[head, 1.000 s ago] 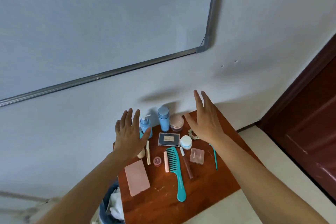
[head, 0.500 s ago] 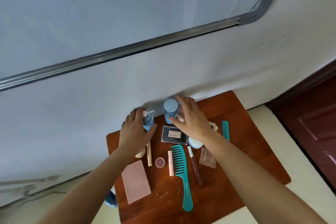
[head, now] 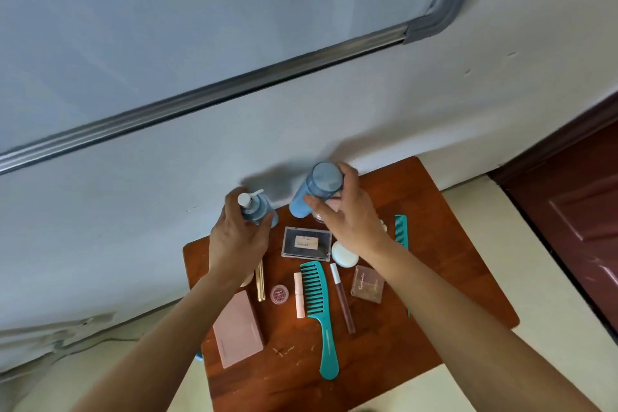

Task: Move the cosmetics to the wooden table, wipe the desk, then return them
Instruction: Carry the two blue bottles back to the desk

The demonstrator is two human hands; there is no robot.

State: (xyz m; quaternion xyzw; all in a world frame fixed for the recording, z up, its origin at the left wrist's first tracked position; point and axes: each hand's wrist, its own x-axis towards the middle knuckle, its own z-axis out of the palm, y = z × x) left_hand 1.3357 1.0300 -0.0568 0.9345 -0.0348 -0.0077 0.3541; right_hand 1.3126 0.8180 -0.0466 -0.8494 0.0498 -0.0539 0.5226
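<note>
Left hand (head: 237, 239) wraps the pump bottle (head: 259, 211), right hand (head: 349, 222) grips the tilted blue bottle (head: 312, 192) at the table's (head: 441, 278) 12 o'clock; either could slip onto the black palette (head: 307, 243) nearby

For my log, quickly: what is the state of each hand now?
Left hand: grips the blue pump bottle.
Right hand: grips the blue capped bottle.

A single head-worn view looks steeply down, close above the wooden table (head: 451, 244) by the wall (head: 334, 117).
</note>
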